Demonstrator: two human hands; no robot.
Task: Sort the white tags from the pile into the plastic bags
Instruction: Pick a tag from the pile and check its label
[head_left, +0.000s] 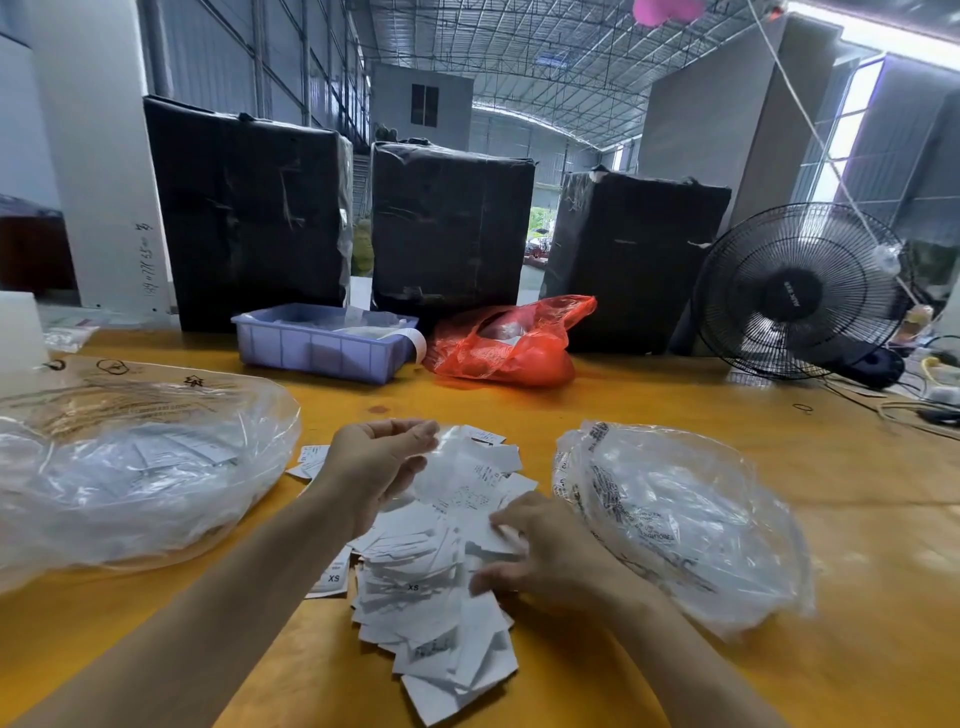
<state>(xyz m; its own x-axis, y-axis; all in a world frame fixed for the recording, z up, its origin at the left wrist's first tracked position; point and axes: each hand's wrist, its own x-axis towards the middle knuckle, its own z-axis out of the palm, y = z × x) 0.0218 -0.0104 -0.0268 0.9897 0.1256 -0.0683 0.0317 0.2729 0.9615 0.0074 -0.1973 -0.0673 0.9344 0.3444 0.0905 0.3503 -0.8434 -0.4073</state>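
White tags (431, 587) lie heaped on the yellow bench (649, 395) between 2 clear plastic bags, the left bag (130, 467) and the right bag (685, 525). The left hand (379, 462) hovers above the heap, fingers loosely curled, holding nothing visible. The right hand (540, 556) rests on the tags; its fingertips seem to pinch 1, though blur obscures it.

Bright daylight (wide-angle warp), blurred edges

Matt paper tags (436, 587), glossy crinkled plastic bags (691, 519), smooth yellow table (675, 405)
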